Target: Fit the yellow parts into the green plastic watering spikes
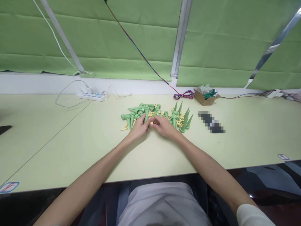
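My left hand (140, 127) is closed round a green plastic spike (146, 112), which stands up from between its thumb and fingers. Close against it, my right hand (164, 126) pinches a small yellow plastic piece (151, 123) at the fingertips. Both hands meet at the front of a pile of green spikes (138, 110) with wide round heads. More spikes (185, 119) stand or lean on the right, points upward. Small yellow pieces (180, 120) lie among them, and a few (124, 126) sit at the pile's left edge. My fingers partly hide the contact between spike and yellow piece.
Behind the pile, a coiled red and blue cable (184, 94) lies beside a small cardboard box (205, 98) holding plastic and green material. A blurred dark object (211, 121) is on the right of the table (94, 141). A white power strip (92, 95) stands at back left.
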Demonstrator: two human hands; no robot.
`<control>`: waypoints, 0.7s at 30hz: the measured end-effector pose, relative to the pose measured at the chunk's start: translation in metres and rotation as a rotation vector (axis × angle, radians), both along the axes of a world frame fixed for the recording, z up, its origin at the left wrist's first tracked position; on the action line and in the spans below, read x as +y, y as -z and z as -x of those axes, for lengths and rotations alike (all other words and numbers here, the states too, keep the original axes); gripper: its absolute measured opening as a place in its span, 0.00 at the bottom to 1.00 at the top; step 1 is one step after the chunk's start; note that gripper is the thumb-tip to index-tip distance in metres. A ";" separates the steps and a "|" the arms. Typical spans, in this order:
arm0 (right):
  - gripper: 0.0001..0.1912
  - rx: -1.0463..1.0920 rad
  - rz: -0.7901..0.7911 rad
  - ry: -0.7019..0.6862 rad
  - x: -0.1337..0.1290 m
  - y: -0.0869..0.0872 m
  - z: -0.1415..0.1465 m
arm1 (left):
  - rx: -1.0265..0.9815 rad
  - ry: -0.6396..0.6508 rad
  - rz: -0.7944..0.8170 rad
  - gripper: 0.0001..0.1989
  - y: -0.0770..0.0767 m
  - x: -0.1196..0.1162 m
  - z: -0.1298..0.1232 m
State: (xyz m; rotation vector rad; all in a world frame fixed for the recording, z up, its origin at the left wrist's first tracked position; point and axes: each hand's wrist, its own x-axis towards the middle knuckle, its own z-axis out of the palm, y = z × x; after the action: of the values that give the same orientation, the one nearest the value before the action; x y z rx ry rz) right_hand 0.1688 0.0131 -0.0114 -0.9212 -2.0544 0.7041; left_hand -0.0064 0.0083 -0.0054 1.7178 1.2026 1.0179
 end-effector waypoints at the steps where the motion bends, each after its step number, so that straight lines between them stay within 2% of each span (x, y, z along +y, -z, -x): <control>1: 0.05 -0.004 0.002 0.000 0.000 0.000 0.000 | -0.001 -0.001 0.002 0.17 0.000 0.000 0.000; 11: 0.07 -0.053 -0.038 0.022 -0.001 -0.002 0.001 | 0.006 -0.010 -0.022 0.17 0.001 0.002 0.000; 15: 0.01 0.002 0.023 -0.007 -0.001 -0.002 0.001 | -0.010 -0.032 -0.003 0.18 0.001 0.003 0.002; 21: 0.03 0.034 -0.012 -0.011 0.001 0.000 0.001 | 0.009 -0.022 -0.011 0.18 0.003 0.004 0.002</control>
State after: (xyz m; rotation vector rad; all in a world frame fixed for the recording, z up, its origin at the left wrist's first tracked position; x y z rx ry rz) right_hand 0.1681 0.0137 -0.0118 -0.8863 -2.0332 0.7075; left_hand -0.0088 0.0121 -0.0084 1.7228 1.2266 1.0332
